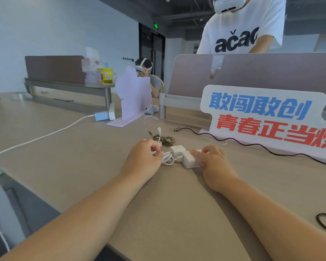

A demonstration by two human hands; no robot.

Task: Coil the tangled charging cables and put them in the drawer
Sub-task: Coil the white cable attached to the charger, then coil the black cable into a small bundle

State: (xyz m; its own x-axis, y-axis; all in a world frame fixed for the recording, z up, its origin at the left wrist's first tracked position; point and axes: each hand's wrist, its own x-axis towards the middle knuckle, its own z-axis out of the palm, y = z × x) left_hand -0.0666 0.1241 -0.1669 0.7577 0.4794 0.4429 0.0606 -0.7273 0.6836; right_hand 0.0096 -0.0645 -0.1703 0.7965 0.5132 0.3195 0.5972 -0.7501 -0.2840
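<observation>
Head view: left hand (145,157) pinches the white cable (167,159) on the desk (83,157); right hand (213,162) grips a white charger (189,160) between thumb and forefinger

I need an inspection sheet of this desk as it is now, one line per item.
Surface: beige desk, mostly bare near the person.
Job's things: white cable in loose loops; braided cable bundled; two white chargers.
Clutter: slogan sign, pale stand.
Grippers: left hand pinching the white cable; right hand on a charger.
Cables: black cable lying uncoiled; long white cable running to a blue plug.
Surroundings: desk dividers, two other people; no drawer seen.
</observation>
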